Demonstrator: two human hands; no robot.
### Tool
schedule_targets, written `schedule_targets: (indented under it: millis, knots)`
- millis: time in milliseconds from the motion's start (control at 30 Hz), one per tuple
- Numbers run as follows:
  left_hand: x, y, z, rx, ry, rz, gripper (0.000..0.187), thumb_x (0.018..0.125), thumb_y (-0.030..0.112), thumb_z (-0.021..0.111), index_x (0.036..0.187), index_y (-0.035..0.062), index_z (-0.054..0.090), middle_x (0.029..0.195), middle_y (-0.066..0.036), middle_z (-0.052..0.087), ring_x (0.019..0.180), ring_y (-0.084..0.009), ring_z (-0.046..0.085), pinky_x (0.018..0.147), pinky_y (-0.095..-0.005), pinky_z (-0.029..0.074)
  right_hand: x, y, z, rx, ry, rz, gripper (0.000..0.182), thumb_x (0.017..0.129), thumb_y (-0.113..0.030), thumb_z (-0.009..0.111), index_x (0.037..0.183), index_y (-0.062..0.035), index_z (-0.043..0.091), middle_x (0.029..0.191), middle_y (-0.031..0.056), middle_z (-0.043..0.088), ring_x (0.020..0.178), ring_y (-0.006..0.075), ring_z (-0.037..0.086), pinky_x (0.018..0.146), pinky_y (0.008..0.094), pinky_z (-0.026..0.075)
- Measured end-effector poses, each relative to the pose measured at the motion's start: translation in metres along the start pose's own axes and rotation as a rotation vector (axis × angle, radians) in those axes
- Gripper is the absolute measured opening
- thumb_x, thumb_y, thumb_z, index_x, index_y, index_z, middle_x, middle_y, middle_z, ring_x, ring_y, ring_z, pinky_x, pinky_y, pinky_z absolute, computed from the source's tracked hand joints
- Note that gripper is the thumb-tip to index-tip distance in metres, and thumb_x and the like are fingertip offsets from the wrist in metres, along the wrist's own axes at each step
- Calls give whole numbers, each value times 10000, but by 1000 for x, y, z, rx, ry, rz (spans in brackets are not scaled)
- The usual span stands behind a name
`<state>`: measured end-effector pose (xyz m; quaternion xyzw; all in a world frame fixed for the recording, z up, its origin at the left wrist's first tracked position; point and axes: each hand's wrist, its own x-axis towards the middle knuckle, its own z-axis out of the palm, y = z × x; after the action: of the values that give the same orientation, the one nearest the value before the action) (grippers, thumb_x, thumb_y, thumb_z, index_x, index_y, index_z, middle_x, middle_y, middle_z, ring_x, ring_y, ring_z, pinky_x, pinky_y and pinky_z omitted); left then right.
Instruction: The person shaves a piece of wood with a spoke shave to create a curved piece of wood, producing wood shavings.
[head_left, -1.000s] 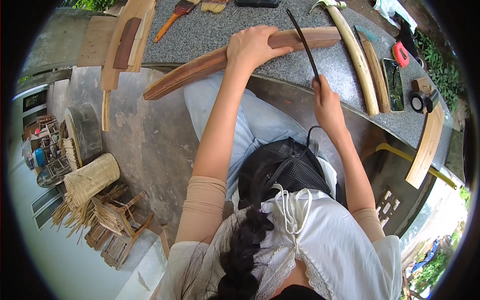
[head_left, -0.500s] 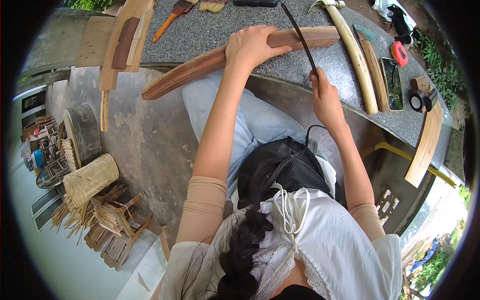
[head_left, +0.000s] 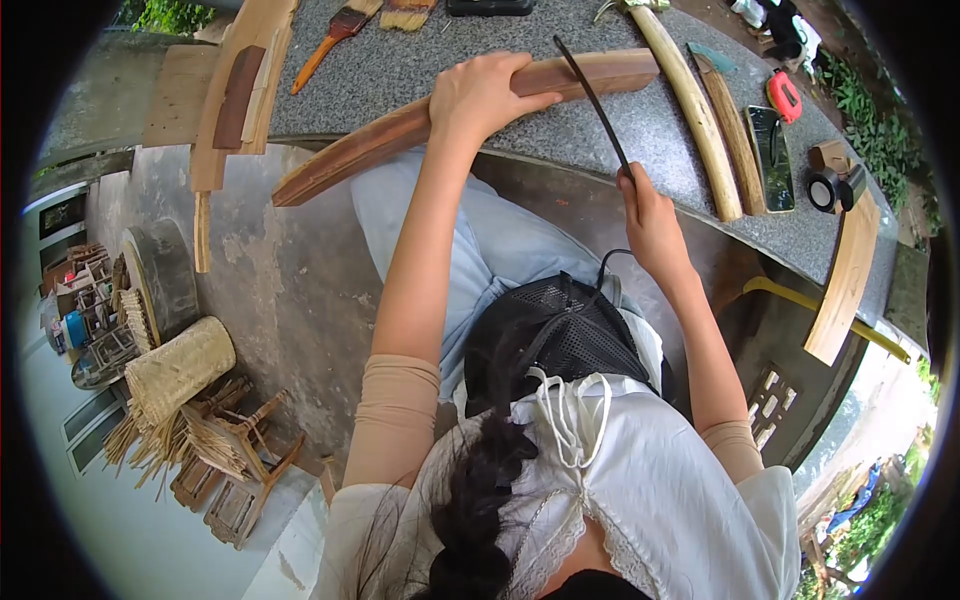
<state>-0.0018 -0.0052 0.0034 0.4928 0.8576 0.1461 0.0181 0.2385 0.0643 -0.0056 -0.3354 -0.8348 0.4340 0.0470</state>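
Left hand (head_left: 478,97): clamps the plank (head_left: 440,115) on the surface (head_left: 640,130).
Right hand (head_left: 650,222): grips the file (head_left: 592,100) across it.

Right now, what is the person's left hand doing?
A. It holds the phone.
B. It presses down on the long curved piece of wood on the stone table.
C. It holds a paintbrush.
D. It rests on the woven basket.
B: the left hand lies on top of the curved piece of wood at the edge of the stone table, while the right hand holds a thin dark file across the wood.
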Motion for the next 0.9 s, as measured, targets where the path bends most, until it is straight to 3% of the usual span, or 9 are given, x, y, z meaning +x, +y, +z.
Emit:
schedule_targets:
  millis: [367,400,433,467,533,600,667,800,900]
  knots:
    - [-7,6,-5,-17,-62,70,592,656,701,647,947,188,691,924,-1,688,868,-238,663,716,-379,523,-38,1,-41,-81,71,-1,230,999,-225,394,1105,-34,464,707,283,567,744,510,538,635,522,399]
    - [-8,6,-5,-14,-73,70,589,656,699,648,947,189,692,918,2,687,862,-234,663,716,-377,522,-36,18,-46,-125,352,-243,271,1010,-247,373,1152,-47,488,670,236,573,670,443,573,606,466,415]
    - [-8,6,-5,-18,-73,74,589,656,699,648,947,189,692,918,2,687,862,-234,663,716,-377,522,-38,10,-69,-75,330,142,290,1010,-256,382,1180,-57,506,633,169,575,611,325,590,587,406,423]
    - [-7,6,-5,-22,-84,68,582,658,695,650,946,192,692,917,5,687,859,-233,662,717,-374,521,-36,13,-91,-35,406,235,387,1014,-305,396,1185,21,514,720,133,586,600,180,496,628,311,429]
    - [-7,7,-4,-33,-94,66,575,660,691,652,945,194,693,916,7,687,856,-232,662,718,-372,521,-27,54,-126,-221,610,128,239,1015,-243,364,1094,-50,482,798,144,668,614,266,600,605,377,435]
    - [-8,6,-3,-30,-78,71,557,664,678,658,946,199,694,919,12,687,856,-229,661,718,-367,520,-17,104,-147,-481,698,38,238,1012,-266,370,1080,-65,479,1006,127,682,803,386,628,673,445,458]
    - [-8,6,-3,-31,-72,78,562,661,683,656,947,200,696,913,11,689,847,-226,666,705,-371,524,-13,116,-152,-522,636,166,225,1010,-265,374,1069,-69,467,1039,121,674,861,399,619,691,471,457]
    - [-8,5,-2,-30,-45,92,564,660,682,658,946,197,695,902,9,690,836,-227,670,691,-380,528,-8,139,-152,-573,578,144,205,1011,-251,367,1077,-77,453,1039,101,678,820,397,622,673,462,458]
    - [-8,6,-2,-29,-34,96,556,663,675,661,949,199,694,900,7,690,838,-226,670,693,-382,528,-14,129,-155,-524,693,74,187,1009,-231,366,1085,-79,446,1023,86,685,776,389,622,646,452,455]
